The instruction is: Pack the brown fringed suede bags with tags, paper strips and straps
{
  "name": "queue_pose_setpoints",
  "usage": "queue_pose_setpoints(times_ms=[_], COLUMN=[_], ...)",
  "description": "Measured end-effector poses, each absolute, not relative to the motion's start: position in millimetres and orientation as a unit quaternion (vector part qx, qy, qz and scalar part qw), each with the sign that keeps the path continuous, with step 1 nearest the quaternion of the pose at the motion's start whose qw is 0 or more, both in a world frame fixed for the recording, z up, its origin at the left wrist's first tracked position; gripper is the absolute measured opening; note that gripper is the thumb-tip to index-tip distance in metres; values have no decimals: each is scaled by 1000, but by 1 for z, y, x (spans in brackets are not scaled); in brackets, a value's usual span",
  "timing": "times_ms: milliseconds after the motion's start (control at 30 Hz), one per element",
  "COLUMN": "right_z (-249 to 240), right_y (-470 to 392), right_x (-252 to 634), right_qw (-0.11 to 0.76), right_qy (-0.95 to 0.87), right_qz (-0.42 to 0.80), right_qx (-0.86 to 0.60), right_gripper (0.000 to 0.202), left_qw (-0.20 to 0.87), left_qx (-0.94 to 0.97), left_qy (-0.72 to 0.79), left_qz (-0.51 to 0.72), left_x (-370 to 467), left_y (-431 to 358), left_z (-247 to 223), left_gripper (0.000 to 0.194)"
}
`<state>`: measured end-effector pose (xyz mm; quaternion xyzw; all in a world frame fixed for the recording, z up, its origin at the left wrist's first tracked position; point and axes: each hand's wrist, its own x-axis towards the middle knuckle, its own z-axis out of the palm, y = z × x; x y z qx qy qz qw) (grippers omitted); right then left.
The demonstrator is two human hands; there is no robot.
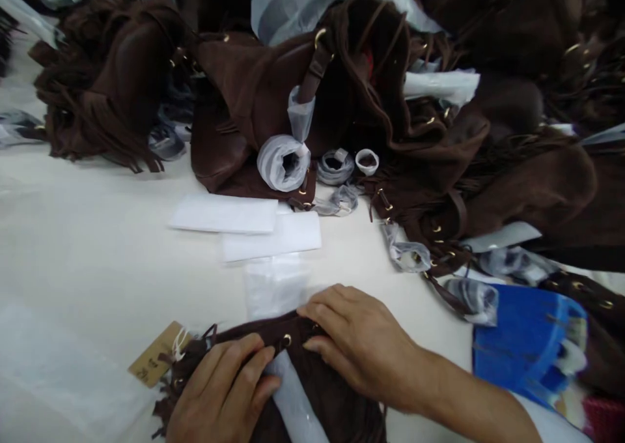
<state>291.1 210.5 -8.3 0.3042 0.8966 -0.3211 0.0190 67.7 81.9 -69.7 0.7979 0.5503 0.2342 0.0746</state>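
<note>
A dark brown suede bag (342, 384) with fringe and gold eyelets lies on the table at the bottom of the head view. My right hand (368, 345) grips its upper edge, fingers on the far side and thumb on the near side. On the bag's left part rests my left hand (222, 391), its fingers bent and closed on the bag beside a white-wrapped strip (297, 400). That strip runs down the bag's front. A tan paper tag (159, 355) on a white string hangs from the bag's left side.
Several brown bags (244, 98) with plastic-wrapped straps (283, 163) are heaped across the back and right. White folded sheets (224, 214) and a clear plastic bag (276, 280) lie ahead of my hands. At right stands a blue bin (512, 339); plastic film (63, 378) lies at left.
</note>
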Motion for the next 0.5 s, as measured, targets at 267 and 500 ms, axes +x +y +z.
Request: queue_pose_setpoints(times_ms=[267, 500], right_z=[-8, 0], right_y=[246, 265], right_x=[270, 266], right_qw=[170, 220], right_qy=[897, 868], right_qz=[-337, -410], right_qx=[230, 174], right_gripper=[13, 7], left_qw=[112, 129], left_qx=[810, 818], left_qy=[540, 513], left_qz=[202, 226], left_x=[59, 59], left_y=[91, 96], left_z=[-75, -84], left_gripper=[51, 42])
